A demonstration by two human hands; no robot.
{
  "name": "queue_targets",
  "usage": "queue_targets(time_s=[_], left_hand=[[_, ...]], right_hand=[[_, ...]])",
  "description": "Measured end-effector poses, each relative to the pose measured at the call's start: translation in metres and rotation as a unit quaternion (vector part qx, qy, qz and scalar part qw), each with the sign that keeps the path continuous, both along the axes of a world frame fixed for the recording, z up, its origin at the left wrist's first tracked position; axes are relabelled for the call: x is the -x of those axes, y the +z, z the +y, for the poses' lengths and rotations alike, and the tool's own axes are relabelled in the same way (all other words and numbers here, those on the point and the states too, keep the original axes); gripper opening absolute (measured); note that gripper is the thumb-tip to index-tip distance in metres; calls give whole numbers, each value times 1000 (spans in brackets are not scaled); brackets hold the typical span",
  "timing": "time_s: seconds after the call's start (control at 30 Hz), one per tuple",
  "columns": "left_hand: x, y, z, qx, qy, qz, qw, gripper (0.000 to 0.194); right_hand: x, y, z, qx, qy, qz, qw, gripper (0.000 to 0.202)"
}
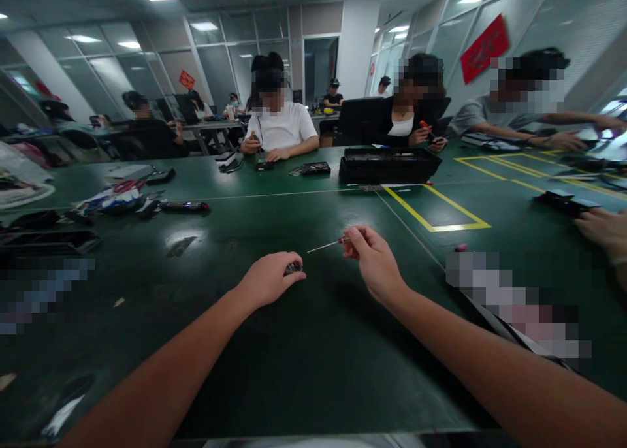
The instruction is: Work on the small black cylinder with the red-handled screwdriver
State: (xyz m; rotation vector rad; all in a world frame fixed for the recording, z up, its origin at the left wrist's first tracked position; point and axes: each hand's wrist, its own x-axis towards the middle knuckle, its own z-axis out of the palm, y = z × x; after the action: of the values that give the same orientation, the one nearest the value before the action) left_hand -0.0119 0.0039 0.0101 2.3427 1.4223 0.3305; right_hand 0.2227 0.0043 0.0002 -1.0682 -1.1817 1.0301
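Note:
My left hand (272,278) rests near the middle of the green table (294,369), its fingers and thumb closed round a small dark object (294,268) with shiny parts. Most of that object is hidden by the fingers. To its right, my right hand (372,258) pinches the red handle of a thin screwdriver (324,246). The metal shaft points left, and its tip is a short way from the dark object, not touching it.
A long black case (389,166) stands across the table. A dark pen-like tool (185,206) and tangled parts (112,198) lie at the left. Several people sit opposite; another person's hand (605,229) is at the right edge.

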Motion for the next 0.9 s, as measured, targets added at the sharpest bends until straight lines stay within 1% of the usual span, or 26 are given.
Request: queue_targets(time_s=[0.13, 0.2, 0.33, 0.43, 0.5, 0.57, 0.67, 0.73, 0.83, 0.9], left_hand=[[4, 2, 3, 39, 42, -96, 994, 26], [6, 3, 5, 57, 53, -134, 988, 27], [9, 3, 8, 62, 67, -193, 977, 31], [9, 2, 9, 85, 100, -248, 960, 39], [8, 2, 10, 93, 124, -303, 940, 39], [7, 3, 11, 101, 151, -372, 910, 36], [10, 7, 12, 115, 193, -476, 850, 30], [15, 13, 12, 120, 222, -544, 800, 24], [31, 26, 9, 136, 271, -631, 714, 14], [44, 35, 3, 138, 296, -664, 673, 10]], right_hand=[[-1, 0, 0, 3, 12, -7, 1000, 25], [-1, 0, 0, 3, 16, -12, 1000, 26], [-1, -1, 1, 1, 17, -18, 1000, 26], [0, -2, 2, 4, 14, -22, 1000, 26], [1, -3, 3, 9, 16, -22, 1000, 27], [0, -3, 3, 9, 19, -20, 1000, 27], [-1, -4, 3, 9, 24, -24, 999, 27], [-2, -5, 3, 10, 26, -25, 999, 27], [-1, -5, 3, 10, 29, -18, 999, 27], [-1, -5, 2, 12, 35, -14, 999, 27]])
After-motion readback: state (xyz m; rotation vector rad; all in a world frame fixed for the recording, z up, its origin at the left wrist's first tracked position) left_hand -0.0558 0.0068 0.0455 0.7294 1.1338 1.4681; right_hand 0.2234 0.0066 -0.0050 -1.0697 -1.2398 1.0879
